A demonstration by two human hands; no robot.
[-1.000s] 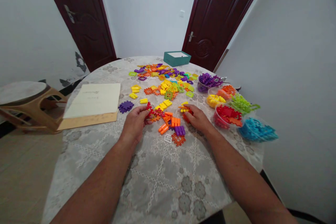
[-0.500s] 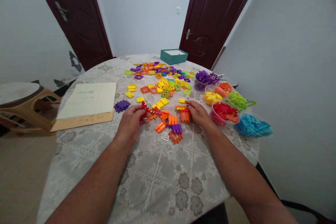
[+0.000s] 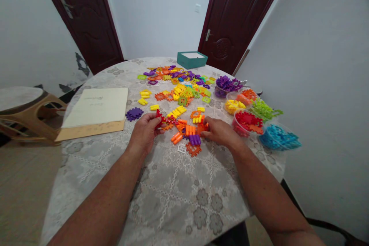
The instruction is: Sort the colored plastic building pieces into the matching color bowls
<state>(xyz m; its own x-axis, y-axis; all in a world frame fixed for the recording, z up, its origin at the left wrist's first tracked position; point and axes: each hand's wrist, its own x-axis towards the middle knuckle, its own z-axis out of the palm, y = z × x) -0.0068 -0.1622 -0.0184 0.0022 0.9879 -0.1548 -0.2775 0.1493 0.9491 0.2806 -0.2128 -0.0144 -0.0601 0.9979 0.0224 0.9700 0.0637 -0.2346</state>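
My left hand (image 3: 144, 131) is closed, pinching red plastic interlocking pieces (image 3: 159, 117) between thumb and fingers. On the right, my right hand (image 3: 219, 132) has its thumb and fingers around an orange building block (image 3: 203, 124), partly hidden by the hand. Between the hands lie orange tube-shaped blocks (image 3: 190, 130), a purple tube-shaped block (image 3: 195, 140), an orange toothed frame (image 3: 193, 149) and a small white window piece (image 3: 182, 148). Just beyond them sit yellow tube-shaped blocks (image 3: 177, 112).
Tubs of sorted pieces stand at right: purple (image 3: 225, 86), yellow (image 3: 234, 106), red (image 3: 247, 123), green (image 3: 263, 108), blue (image 3: 279, 137). Mixed pieces (image 3: 173, 75) and a teal box (image 3: 191, 61) lie at the back. Purple squares (image 3: 134, 114) and a paper folder (image 3: 96, 107) are left.
My right hand has come slightly nearer and its fingers have moved from beside a yellow piece down to the orange block. My left hand still holds the red pieces, almost unmoved.
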